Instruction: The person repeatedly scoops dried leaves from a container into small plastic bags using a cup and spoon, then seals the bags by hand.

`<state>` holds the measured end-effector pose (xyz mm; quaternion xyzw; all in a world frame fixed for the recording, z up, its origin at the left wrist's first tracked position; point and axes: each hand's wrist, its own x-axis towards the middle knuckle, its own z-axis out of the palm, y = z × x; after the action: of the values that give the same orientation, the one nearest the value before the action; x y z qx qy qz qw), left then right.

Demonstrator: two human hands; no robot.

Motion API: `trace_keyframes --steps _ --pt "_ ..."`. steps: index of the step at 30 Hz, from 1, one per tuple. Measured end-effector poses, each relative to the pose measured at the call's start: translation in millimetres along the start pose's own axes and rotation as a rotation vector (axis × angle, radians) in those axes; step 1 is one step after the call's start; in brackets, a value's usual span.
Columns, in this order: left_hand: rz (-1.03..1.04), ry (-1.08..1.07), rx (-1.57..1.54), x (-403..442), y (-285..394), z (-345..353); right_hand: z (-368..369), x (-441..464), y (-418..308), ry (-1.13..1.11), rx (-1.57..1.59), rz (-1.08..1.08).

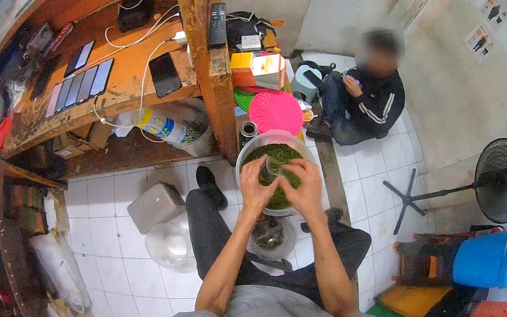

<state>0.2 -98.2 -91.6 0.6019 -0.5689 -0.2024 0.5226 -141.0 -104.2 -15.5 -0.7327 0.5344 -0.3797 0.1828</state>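
Note:
Both hands are over a round clear tub (242, 154) that holds a green shredded, leafy material (278, 203). Between them is a small clear bag or cup (274, 166), whose exact form I cannot make out. My left hand (257, 180) has its fingers closed on the left side of this clear item. My right hand (301, 185) pinches it from the right side. Below my wrists, a second clear container (288, 244) with some green material stands on the floor between my legs.
Beyond the tub lie a pink lid (275, 112), a jar (249, 130) and boxes (267, 71). A person (371, 99) sits on the floor at the upper right. A wooden shelf (119, 80) with phones is at left, a fan (501, 180) at right.

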Motion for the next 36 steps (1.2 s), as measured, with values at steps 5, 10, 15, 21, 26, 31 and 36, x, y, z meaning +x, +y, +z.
trace_keyframes --steps 5,10,15,21,26,31,36 --pt "0.024 0.044 0.001 -2 -2 8 24 12 17 -0.041 -0.120 -0.120" --pt "-0.117 -0.106 0.083 -8 -17 4 16 10 26 -0.095 -0.144 -0.156" --pt "-0.042 0.077 -0.176 -26 -36 31 12 6 35 -0.042 -0.181 -0.250" --pt "-0.101 -0.073 -0.508 -10 5 5 -6 5 28 -0.099 0.136 -0.327" --pt "-0.043 -0.023 -0.520 -8 19 6 -21 -4 29 -0.059 0.151 -0.150" --pt "-0.129 -0.066 -0.547 -7 66 -29 -41 -22 -1 0.064 0.271 0.052" --pt "-0.267 -0.104 -0.747 -13 84 -36 -57 -22 -36 0.051 0.528 0.155"
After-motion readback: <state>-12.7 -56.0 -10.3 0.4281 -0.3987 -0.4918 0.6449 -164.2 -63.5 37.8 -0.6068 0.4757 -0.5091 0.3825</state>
